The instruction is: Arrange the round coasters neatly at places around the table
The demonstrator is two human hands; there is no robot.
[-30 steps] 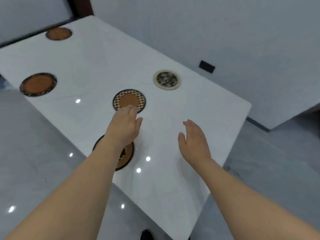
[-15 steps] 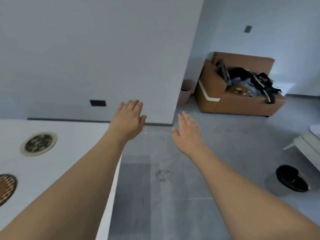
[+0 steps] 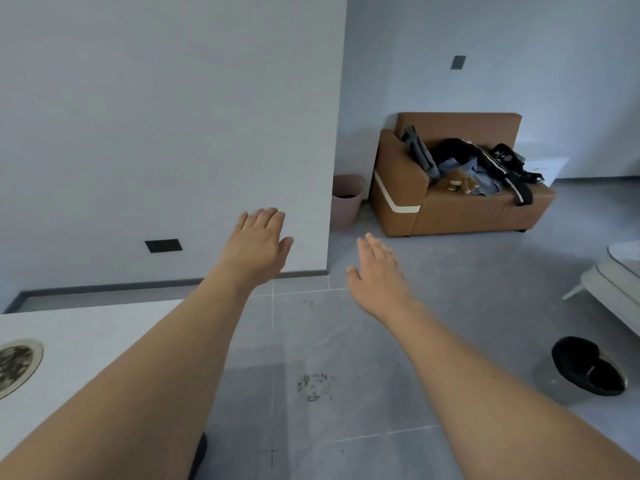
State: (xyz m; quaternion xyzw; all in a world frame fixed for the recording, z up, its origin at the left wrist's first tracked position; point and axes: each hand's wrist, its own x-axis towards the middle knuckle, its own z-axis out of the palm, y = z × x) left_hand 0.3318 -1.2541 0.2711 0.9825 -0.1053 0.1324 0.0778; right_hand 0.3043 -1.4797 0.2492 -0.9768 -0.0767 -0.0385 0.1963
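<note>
Since half a second earlier, only one cream-rimmed coaster remained visible, flat on the white table at far left. Both the left hand and right hand hung open and empty over the floor, probably because the person was turning away from the table.

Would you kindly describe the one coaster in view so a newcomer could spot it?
Find the white table at lower left, under the left forearm. The coaster lies at the picture's left edge, partly cut off. It is round, with a cream rim around a dark patterned centre, the only object visible on the tabletop.
</note>
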